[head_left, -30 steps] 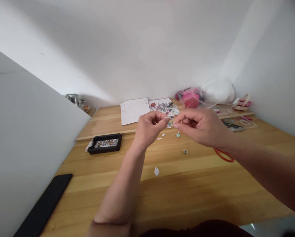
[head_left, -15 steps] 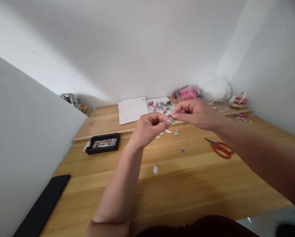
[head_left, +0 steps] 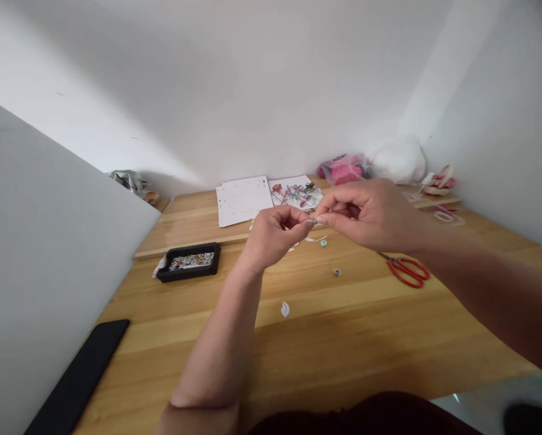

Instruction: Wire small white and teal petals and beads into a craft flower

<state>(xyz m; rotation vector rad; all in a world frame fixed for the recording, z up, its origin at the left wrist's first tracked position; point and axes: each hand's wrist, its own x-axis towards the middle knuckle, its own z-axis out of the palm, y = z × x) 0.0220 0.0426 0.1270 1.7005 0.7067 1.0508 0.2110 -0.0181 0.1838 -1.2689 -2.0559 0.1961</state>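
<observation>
My left hand [head_left: 273,237] and my right hand [head_left: 370,214] are raised over the wooden table [head_left: 343,338], fingertips meeting in a pinch around a tiny item too small to name. Below them lie small round beads [head_left: 336,272], one of them teal [head_left: 324,243], and white paper scraps [head_left: 285,310]. A flower-patterned sheet [head_left: 296,194] and a white sheet [head_left: 243,199] lie just behind my hands.
A black tray of small beads [head_left: 189,262] sits at the left. Red scissors [head_left: 406,270] lie right of my hands. A black phone [head_left: 78,377] is near the front left. Pink bags [head_left: 343,169] and craft bits [head_left: 439,181] line the back wall.
My right hand dropped slightly and came back toward the left hand, so the fingertips stay pinched together. The view shifted a little.
</observation>
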